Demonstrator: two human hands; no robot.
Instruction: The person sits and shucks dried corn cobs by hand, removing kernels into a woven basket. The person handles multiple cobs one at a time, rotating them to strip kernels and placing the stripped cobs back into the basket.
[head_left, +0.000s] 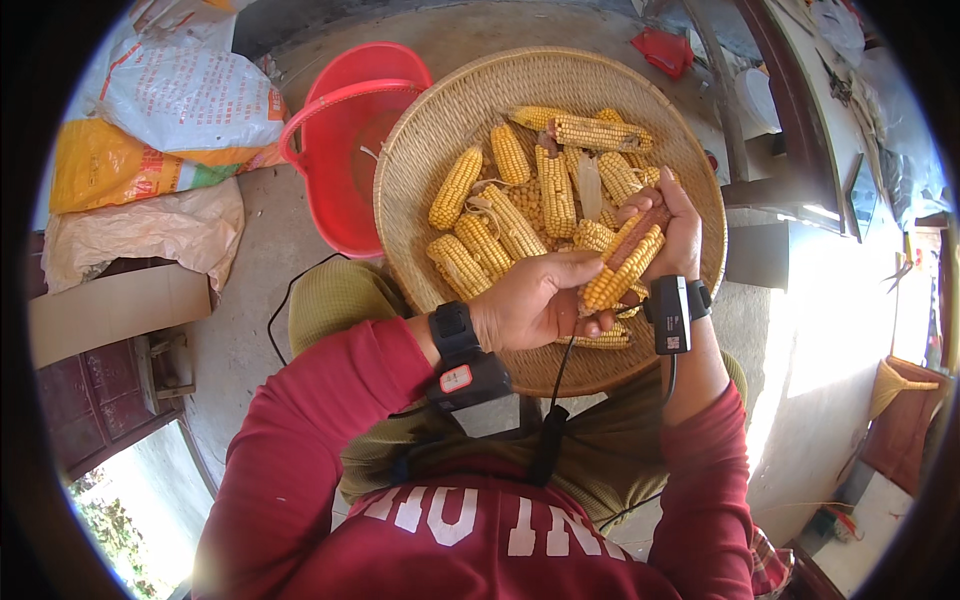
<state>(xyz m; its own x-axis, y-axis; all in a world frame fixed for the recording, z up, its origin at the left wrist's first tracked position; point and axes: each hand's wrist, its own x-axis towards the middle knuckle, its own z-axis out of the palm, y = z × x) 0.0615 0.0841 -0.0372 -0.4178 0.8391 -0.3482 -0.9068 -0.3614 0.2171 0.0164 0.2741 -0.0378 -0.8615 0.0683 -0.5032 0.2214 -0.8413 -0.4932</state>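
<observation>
Between my two hands is a dried corn cob (624, 259), tilted, with a bare reddish strip where kernels are gone and yellow kernels on both sides. My left hand (536, 300) grips its lower end, the thumb lying against the kernels. Around the upper end my right hand (677, 225) is closed. Beneath them a round woven bamboo basket (442, 112) rests over my lap. Several whole corn cobs (457, 187) lie in it, and loose kernels (527, 202) show between them. One cob (555, 191) near the middle has gaps in its rows.
A red plastic bucket (337, 180) with a raised handle stands left of the basket. Printed woven sacks (187, 97) and a cardboard piece (120, 315) lie farther left. At right is a wooden frame (795, 97). A black cable (281, 307) runs by my left knee.
</observation>
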